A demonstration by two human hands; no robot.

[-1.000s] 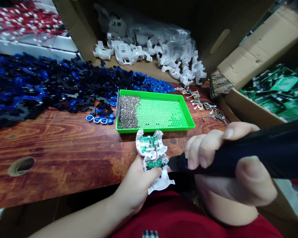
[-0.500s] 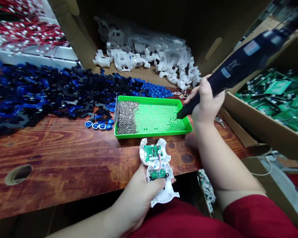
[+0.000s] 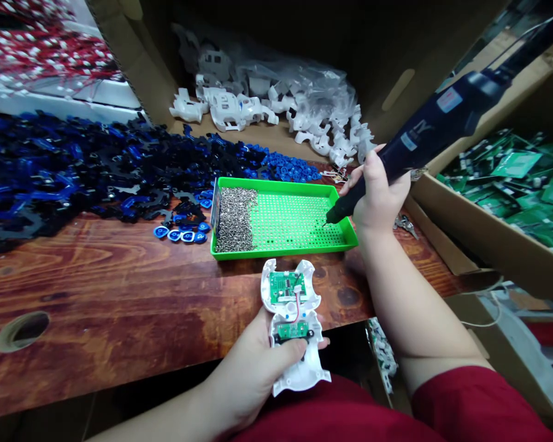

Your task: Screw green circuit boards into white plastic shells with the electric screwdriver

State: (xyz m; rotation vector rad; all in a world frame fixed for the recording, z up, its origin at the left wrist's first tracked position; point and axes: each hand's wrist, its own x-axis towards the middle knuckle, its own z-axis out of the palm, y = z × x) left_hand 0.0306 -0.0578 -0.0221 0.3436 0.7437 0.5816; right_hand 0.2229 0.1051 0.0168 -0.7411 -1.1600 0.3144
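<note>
My left hand grips a white plastic housing near the table's front edge, thumb pressed over its lower part. Two green circuit boards sit in the housing, an upper board and a smaller lower board, with a thin red and white cable between them. My right hand is wrapped round a black electric screwdriver, tilted down to the left. Its tip is over the right part of a green screw tray; whether a screw is on the tip I cannot make out. Small screws are heaped at the tray's left end.
Blue and black plastic parts are piled on the left, with blue buttons before them. A cardboard box behind holds white shells. Green boards fill a carton on the right. Red wires lie far left.
The screwdriver and my right hand have shifted very slightly left and down, tip still over the tray. The housing in my left hand sits a little lower and is turned slightly.
</note>
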